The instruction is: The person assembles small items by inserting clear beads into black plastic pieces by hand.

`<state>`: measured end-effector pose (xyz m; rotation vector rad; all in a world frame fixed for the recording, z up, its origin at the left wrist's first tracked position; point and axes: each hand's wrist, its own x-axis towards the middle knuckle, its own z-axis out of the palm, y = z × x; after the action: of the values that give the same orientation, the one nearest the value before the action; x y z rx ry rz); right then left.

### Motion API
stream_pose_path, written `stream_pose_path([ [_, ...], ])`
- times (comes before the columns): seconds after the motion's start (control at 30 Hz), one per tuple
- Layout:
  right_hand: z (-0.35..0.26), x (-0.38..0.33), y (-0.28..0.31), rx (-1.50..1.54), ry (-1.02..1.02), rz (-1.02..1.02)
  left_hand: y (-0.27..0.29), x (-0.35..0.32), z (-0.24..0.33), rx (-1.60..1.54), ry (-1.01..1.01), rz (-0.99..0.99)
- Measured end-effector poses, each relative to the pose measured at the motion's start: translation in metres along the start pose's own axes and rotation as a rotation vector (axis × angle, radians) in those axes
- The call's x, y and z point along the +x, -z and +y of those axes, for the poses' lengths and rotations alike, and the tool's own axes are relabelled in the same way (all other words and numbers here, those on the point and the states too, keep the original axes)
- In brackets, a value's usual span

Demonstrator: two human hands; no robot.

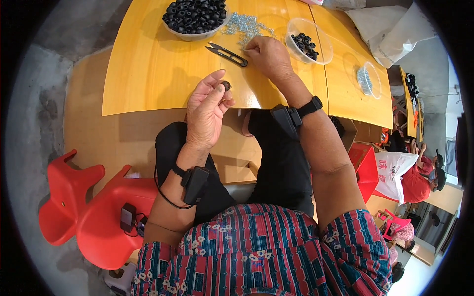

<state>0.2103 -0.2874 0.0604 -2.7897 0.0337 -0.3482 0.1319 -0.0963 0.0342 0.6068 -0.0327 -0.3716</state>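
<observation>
Black cap (226, 86), which we find pinched in the left hand (205, 112) over the near edge of the tabletop (148, 74), lies leftward and bodyward of the right hand (269, 55), bunched beside small clear pieces (244, 24), though we cannot tell whether it grips any.

Yellow table (153, 74), black pieces (195, 17), red chairs (108, 241), striped floral shirt (237, 261)

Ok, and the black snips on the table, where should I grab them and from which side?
Probably take the snips near the rounded end, coming from the right. They lie flat with the pointed tips facing left, away from that grip, and your right hand is close to the rounded end.
</observation>
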Motion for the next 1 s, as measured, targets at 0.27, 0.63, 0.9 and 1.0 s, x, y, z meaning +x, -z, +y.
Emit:
stream_pose_path([
  [0.27,0.007,-0.004,0.003,0.141,0.101,0.102,0.001,0.001,-0.001,0.008,-0.001,-0.004],
  [0.63,0.018,-0.004,0.003,0.317,0.109,0.101,0.000,-0.001,0.000,0.011,0.008,0.000],
  [0.9,0.012,-0.009,0.016,0.942,-0.144,-0.205,-0.011,0.015,0.002,0.054,-0.019,-0.026],
  [1.0,0.002,-0.011,0.019,1.101,-0.184,-0.239,-0.017,0.035,0.008,0.200,-0.091,-0.002],
])
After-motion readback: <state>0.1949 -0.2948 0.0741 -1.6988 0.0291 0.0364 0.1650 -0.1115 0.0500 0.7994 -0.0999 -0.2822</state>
